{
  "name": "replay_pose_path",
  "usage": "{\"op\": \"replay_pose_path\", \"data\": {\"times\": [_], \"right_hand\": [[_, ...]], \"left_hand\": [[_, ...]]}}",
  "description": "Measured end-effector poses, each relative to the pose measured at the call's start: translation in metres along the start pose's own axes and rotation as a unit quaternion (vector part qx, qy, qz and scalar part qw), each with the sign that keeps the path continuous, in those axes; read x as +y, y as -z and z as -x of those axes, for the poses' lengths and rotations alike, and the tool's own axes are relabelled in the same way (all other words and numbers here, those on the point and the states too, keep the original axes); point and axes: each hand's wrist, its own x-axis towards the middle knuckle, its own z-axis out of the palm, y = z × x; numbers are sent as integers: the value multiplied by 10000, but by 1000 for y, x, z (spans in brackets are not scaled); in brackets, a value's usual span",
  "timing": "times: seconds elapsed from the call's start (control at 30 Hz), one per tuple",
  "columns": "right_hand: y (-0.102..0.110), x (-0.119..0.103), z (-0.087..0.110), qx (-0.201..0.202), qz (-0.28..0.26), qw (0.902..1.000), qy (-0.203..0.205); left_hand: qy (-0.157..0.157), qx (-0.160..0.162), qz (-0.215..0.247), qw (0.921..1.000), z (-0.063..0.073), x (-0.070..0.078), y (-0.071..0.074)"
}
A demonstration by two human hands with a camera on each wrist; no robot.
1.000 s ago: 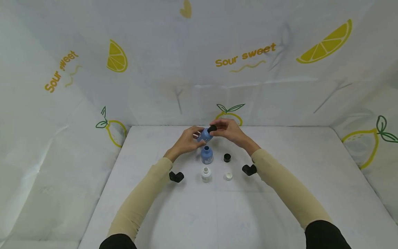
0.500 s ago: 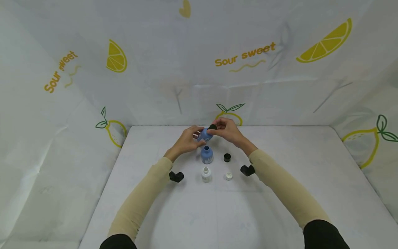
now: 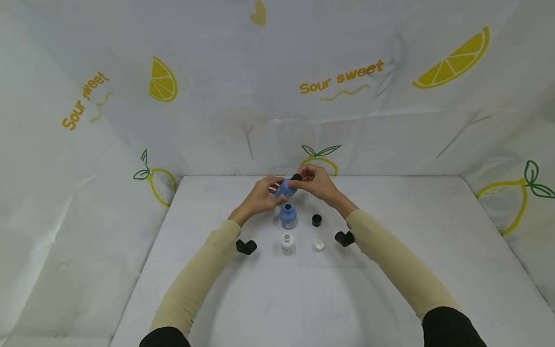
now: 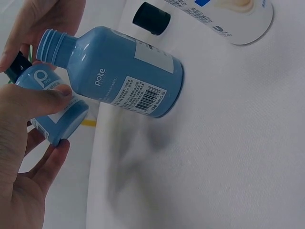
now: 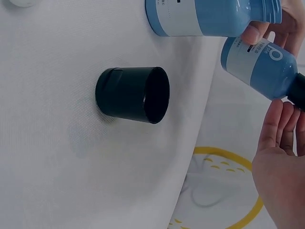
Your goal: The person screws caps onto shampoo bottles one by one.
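My left hand point(image 3: 260, 195) grips a small blue bottle point(image 4: 59, 105) round its body, holding it tilted over the far part of the table. The fingers of my right hand point(image 3: 320, 184) pinch the black cap point(image 3: 296, 178) at that bottle's neck. Just nearer me stands a second blue bottle point(image 3: 288, 217), upright, its threaded mouth uncapped. To its right a loose black cap point(image 5: 132, 94) rests on the table with its hollow side up. Nearest me is an uncapped white bottle point(image 3: 287, 244), with a white cap point(image 3: 319, 246) to its right.
The white table point(image 3: 277, 294) ends at a back edge just beyond my hands. Behind it hangs a white sheet point(image 3: 217, 96) printed with lemons and lettering. Black wrist mounts point(image 3: 246, 246) stick out from both forearms, on either side of the bottles.
My right hand has shifted its fingers slightly round the black cap, and its forearm has moved a little left. The left hand and the standing bottles keep their places.
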Motion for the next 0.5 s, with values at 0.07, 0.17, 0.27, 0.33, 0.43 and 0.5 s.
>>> {"op": "replay_pose_path", "data": {"times": [0.07, 0.17, 0.27, 0.33, 0.43, 0.5], "right_hand": [[0, 0, 0, -15, -11, 10000, 1], [0, 0, 0, -21, 7, 10000, -23], [0, 1, -1, -51, 58, 10000, -31], [1, 1, -1, -68, 86, 9999, -38], [4, 2, -2, -123, 55, 9999, -28], [6, 2, -2, -222, -64, 9997, 3]], "left_hand": [[18, -7, 0, 10000, 0, 0, 0], [12, -9, 5, 10000, 1, 0, 0], [-15, -3, 18, 10000, 1, -1, 1], [-30, -2, 27, 10000, 1, -2, 1], [-15, -10, 43, 10000, 0, -3, 2], [6, -29, 33, 10000, 0, -3, 2]]}}
